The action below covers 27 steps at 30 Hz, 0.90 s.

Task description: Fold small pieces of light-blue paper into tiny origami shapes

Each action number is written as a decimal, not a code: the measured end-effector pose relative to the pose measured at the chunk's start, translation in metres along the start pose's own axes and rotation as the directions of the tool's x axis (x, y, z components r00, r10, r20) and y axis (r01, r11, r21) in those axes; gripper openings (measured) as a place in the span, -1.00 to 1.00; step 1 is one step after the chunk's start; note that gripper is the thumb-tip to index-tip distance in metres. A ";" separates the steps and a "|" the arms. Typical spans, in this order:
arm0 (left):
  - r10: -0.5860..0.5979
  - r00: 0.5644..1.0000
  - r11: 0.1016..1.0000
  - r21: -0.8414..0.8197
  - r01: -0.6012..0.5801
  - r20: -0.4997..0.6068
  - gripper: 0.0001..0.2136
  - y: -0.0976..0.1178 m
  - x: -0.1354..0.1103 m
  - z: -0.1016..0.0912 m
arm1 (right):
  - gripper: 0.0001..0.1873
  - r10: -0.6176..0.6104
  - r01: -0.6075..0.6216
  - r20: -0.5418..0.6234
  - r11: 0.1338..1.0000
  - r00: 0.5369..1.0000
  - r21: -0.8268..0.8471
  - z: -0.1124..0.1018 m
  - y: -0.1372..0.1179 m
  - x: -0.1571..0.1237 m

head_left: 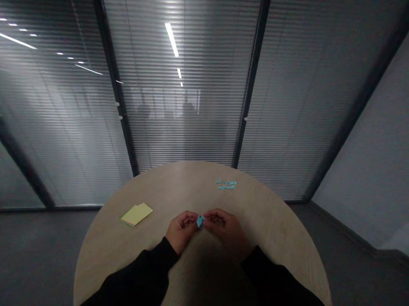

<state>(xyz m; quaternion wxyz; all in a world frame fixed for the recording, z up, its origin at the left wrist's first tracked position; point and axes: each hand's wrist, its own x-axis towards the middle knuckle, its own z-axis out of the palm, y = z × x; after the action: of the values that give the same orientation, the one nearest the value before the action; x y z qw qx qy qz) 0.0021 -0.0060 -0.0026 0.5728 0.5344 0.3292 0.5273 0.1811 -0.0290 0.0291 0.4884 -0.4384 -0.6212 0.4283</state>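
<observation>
Between my two hands, just above the wooden table, is a small piece of folded blue paper (200,221). My left hand (181,229) pinches its left side between thumb and fingertips. On the other side, my right hand (225,227) grips the paper's right edge with thumb and index finger. The fingertips of both hands nearly meet around it, hiding part of its shape. Farther back, to the right, lie several small blue folded paper pieces (226,184) in two short rows.
A stack of yellow paper sheets (138,214), with a green edge showing beneath, rests at the left on the round table (271,241). Glass partitions with blinds (186,140) stand behind the far edge. A white wall (377,171) is at the right.
</observation>
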 end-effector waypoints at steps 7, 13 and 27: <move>0.025 1.000 0.995 0.095 -0.025 -0.005 -0.74 0.001 -0.001 0.001 | -0.70 0.165 -0.168 0.031 0.967 0.986 0.193 0.002 -0.013 -0.001; 0.000 1.000 0.995 0.100 -0.001 0.006 -0.73 0.001 -0.003 0.002 | -0.66 0.216 -0.218 0.041 0.927 0.976 0.306 0.003 -0.013 -0.001; -0.106 0.993 0.993 -0.046 0.108 0.053 -0.67 0.004 -0.004 0.006 | -0.87 -0.378 0.366 0.054 0.840 0.924 -0.401 -0.005 -0.013 -0.002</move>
<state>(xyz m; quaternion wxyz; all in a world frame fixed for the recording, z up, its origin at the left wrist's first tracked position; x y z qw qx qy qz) 0.0058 -0.0123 0.0020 0.6212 0.5150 0.3300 0.4899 0.1846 -0.0339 0.0423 0.4695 -0.4066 -0.7623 0.1818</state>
